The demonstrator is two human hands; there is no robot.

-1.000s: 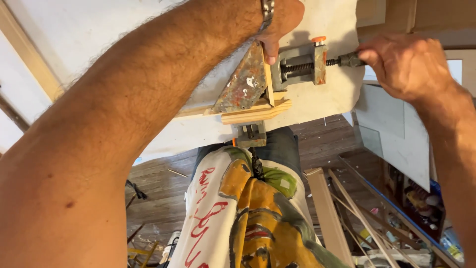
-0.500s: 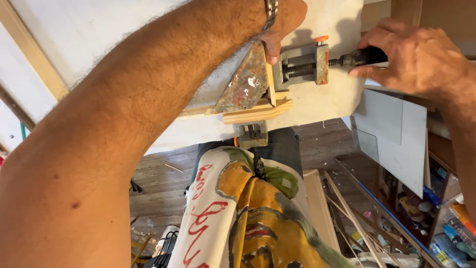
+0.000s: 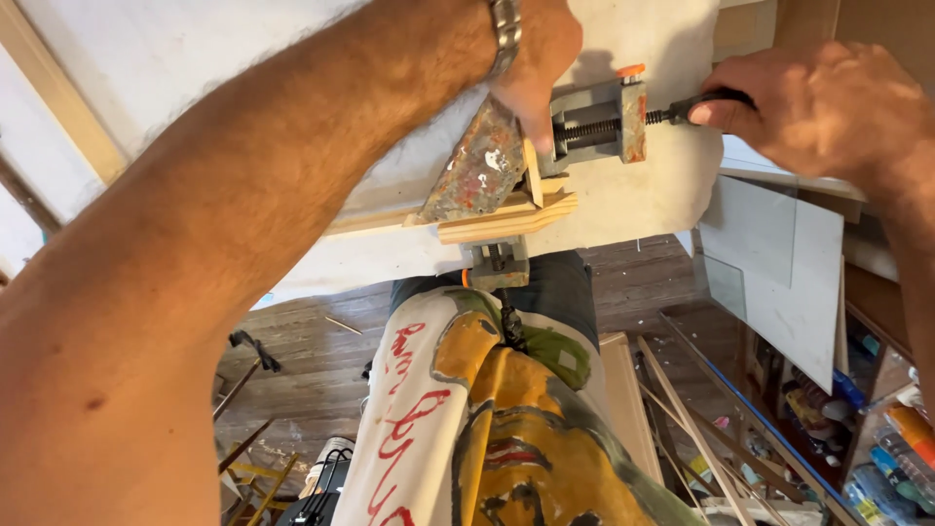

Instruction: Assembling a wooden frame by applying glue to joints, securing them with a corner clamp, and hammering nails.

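Wooden strips (image 3: 506,216) at table edge (image 3: 623,209), left hand (image 3: 536,58) pressing corner clamp (image 3: 545,146), right hand (image 3: 828,107) gripping screw handle (image 3: 706,102)

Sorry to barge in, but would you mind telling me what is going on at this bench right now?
A person is working at a corner clamp on a white bench top. The left hand presses down beside the paint-spattered triangular clamp plate, where two wooden strips meet at a corner. The right hand grips the dark handle of the clamp's screw.
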